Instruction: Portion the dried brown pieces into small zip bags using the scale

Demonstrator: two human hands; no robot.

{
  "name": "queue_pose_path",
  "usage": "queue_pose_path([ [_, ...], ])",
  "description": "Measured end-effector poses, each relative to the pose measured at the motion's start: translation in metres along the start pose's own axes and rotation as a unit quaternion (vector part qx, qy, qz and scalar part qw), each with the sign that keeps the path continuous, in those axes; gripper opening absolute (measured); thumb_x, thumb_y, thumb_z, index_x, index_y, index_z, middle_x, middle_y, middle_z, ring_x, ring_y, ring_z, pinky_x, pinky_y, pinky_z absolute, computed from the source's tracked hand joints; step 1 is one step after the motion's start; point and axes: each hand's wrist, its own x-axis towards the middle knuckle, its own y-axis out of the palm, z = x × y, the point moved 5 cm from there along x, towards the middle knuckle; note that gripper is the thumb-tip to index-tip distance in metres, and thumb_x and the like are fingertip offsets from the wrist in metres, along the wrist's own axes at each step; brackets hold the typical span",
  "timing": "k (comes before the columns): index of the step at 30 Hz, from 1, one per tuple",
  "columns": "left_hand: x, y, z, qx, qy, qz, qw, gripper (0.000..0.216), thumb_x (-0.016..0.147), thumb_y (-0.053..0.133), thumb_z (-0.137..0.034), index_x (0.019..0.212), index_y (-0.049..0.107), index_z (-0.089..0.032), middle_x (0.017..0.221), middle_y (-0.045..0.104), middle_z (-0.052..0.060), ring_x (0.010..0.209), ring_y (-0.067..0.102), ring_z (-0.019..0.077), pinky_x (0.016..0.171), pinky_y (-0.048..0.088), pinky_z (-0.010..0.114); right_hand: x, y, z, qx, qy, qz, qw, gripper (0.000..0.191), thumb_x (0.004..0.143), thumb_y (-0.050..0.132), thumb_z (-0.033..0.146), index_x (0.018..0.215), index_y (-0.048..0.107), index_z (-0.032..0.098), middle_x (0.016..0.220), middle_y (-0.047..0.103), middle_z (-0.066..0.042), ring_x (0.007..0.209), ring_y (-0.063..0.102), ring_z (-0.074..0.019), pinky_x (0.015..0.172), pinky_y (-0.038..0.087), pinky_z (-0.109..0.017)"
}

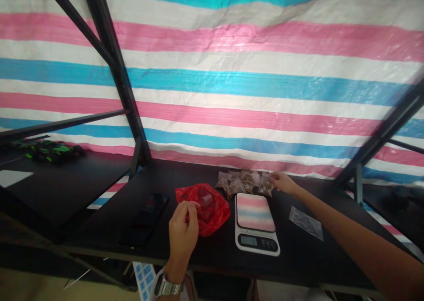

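Note:
My left hand pinches the near edge of a red plastic bag lying on the black table; a small clear cup shows inside the bag. My right hand reaches to the far side and grips a small clear packet with brown contents, at the right end of a cluster of several like packets. Between my hands stands a white digital kitchen scale with nothing on its shiny platform.
An empty clear packet lies right of the scale. A black phone lies left of the red bag. Black metal frame posts rise at left and right before a striped tarp. A green-black object sits on the left table.

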Motion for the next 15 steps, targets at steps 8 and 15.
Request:
queue_pose_path([
  [8,-0.013,0.000,0.020,0.141,-0.117,-0.037,0.982,0.036,0.096,0.064,-0.035,0.127,0.068,-0.018,0.123,0.062,0.017,0.114,0.068,0.0362,0.100,0.057,0.054,-0.060,0.026,0.093,-0.028,-0.181,-0.026,0.983,0.028,0.101,0.055,0.020,0.110,0.081,0.021,0.119,0.080,-0.011,0.105,0.074,-0.0249,0.096,0.053,-0.037],
  [15,-0.019,0.004,0.039,-0.010,-0.181,-0.037,0.983,0.045,0.092,0.069,-0.039,0.132,0.062,-0.019,0.104,0.073,0.011,0.089,0.074,0.0273,0.082,0.063,0.045,-0.108,0.091,0.179,-0.081,-0.235,0.057,0.967,0.026,0.098,0.068,0.038,0.113,0.076,0.018,0.096,0.083,-0.014,0.087,0.077,-0.0302,0.076,0.048,-0.034],
])
